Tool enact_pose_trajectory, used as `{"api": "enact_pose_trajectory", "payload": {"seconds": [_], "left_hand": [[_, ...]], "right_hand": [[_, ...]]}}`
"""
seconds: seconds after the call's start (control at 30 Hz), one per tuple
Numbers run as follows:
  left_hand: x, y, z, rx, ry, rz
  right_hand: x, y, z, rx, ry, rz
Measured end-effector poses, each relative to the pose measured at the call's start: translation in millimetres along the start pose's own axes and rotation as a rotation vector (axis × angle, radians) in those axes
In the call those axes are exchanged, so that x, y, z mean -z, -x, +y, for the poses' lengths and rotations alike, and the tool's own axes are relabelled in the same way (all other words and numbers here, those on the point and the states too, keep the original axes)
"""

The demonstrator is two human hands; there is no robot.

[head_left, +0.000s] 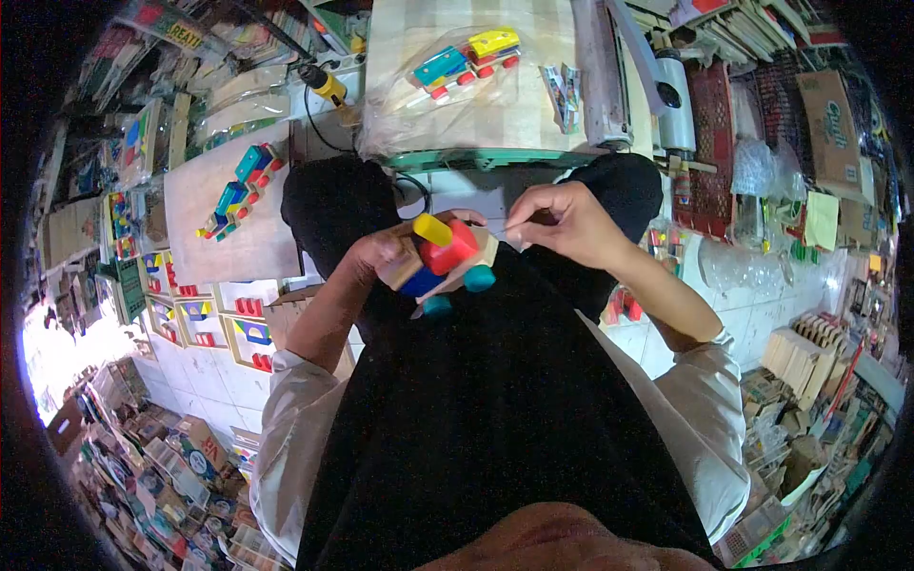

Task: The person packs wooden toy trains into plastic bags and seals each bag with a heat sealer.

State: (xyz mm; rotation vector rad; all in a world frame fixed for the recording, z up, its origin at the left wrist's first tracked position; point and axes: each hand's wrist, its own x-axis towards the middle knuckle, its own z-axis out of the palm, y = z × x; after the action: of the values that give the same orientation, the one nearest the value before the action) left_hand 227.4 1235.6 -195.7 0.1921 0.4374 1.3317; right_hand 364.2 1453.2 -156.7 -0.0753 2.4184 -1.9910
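In front of my lap, my left hand [374, 253] is wrapped around a painted wooden toy locomotive [447, 252]. It has a red cylinder, a yellow peg, a blue part, bare-wood blocks and teal wheels, and it is held tilted. Just to its right is my right hand [576, 226], thumb and fingertips pinched together beside the toy's bare-wood end. Whatever lies in that pinch is too small to make out. On the low table ahead, another toy train [443, 67] with teal and yellow blocks and red wheels rests on clear plastic.
Two printed strips [564, 97] lie on the table [400, 33], beside a long grey bar [606, 81]. A yellow corded tool [327, 86] stands to its left. Another toy train [233, 195] sits on a board at left, above framed block sets [202, 322]. Crowded shelves and boxes surround me.
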Motion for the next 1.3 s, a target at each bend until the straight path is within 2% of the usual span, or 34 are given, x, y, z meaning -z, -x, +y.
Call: {"api": "enact_pose_trajectory", "payload": {"seconds": [0.03, 0.07, 0.2, 0.27, 0.3, 0.37, 0.43, 0.5, 0.53, 0.6, 0.63, 0.7, 0.73, 0.8, 0.83, 0.87, 0.9, 0.93, 1.0, 1.03, 1.1, 1.17, 1.2, 1.23, 1.27, 1.3], "left_hand": [[-4, 0, 7, 0.03, -0.125, 0.018], [-9, -1, 13, 0.058, -0.249, 0.035], [4, -3, 14, 0.09, -0.333, 0.007], [7, -4, 9, 0.04, -0.216, 0.037], [9, -4, 7, 0.044, -0.211, 0.033], [16, -2, 4, 0.021, -0.074, -0.023], [22, -1, 1, 0.026, -0.079, -0.021], [26, 2, 1, 0.039, -0.101, -0.013], [26, 5, 1, 0.041, -0.101, -0.013], [23, 9, 2, -0.001, -0.197, 0.054], [23, 7, 2, -0.001, -0.196, 0.049], [24, 4, 3, 0.002, -0.233, 0.009], [24, 3, 4, -0.001, -0.236, 0.005], [24, 0, 2, 0.015, -0.182, -0.014], [26, -1, 1, 0.017, -0.185, -0.017], [30, -4, -1, -0.044, -0.187, -0.017], [32, -5, -2, -0.104, -0.187, -0.015], [28, -7, -2, -0.105, -0.189, -0.018], [18, -17, 1, -0.201, -0.392, 0.169], [24, -27, -4, -0.375, -0.391, 0.16], [34, -41, -11, -0.478, -0.447, 0.352], [36, -51, -14, -0.568, -0.4, 0.502], [32, -58, -14, -0.583, -0.46, 0.626], [29, -66, -16, -0.59, -0.455, 0.63], [26, -76, -17, -0.651, -0.521, 0.744], [25, -82, -17, -0.711, -0.587, 0.855]], "right_hand": [[3, 0, 6, -0.327, -0.325, -0.058], [4, -2, 8, -0.348, -0.362, -0.075], [2, -8, 1, -0.371, -0.211, -0.026], [2, -9, -1, 0.111, 0.377, -0.105], [4, -10, -4, 0.104, 0.378, -0.103], [6, -13, -9, 0.516, 0.681, -0.1], [3, -13, -4, 0.542, 0.69, -0.054], [2, -11, 5, -0.051, 0.183, -0.127], [0, -11, 8, -0.052, 0.182, -0.125], [-1, -11, 9, -0.374, -0.296, -0.088], [-4, -11, 7, -0.375, -0.292, -0.085], [-10, -15, -4, -0.337, -0.306, 0.096], [-5, -16, -3, -0.334, -0.301, 0.098], [15, -21, 8, -0.132, 0.364, -0.015], [29, -27, 21, -0.066, 0.489, 0.088], [52, -34, 42, -0.094, 0.754, 0.089], [75, -39, 88, -0.106, 0.9, 0.181], [95, -47, 118, -0.247, 1.058, 0.171], [112, -62, 135, -0.353, 1.167, 0.319], [121, -67, 145, -0.343, 1.169, 0.316], [130, -78, 153, -0.426, 1.285, 0.287], [118, -74, 131, -0.065, 0.952, 0.478], [98, -73, 95, -0.353, 0.694, 0.398], [78, -65, 67, -0.373, 0.298, 0.234], [47, -55, 32, -0.441, 0.106, 0.202], [30, -47, 21, -0.493, -0.128, 0.05]]}}
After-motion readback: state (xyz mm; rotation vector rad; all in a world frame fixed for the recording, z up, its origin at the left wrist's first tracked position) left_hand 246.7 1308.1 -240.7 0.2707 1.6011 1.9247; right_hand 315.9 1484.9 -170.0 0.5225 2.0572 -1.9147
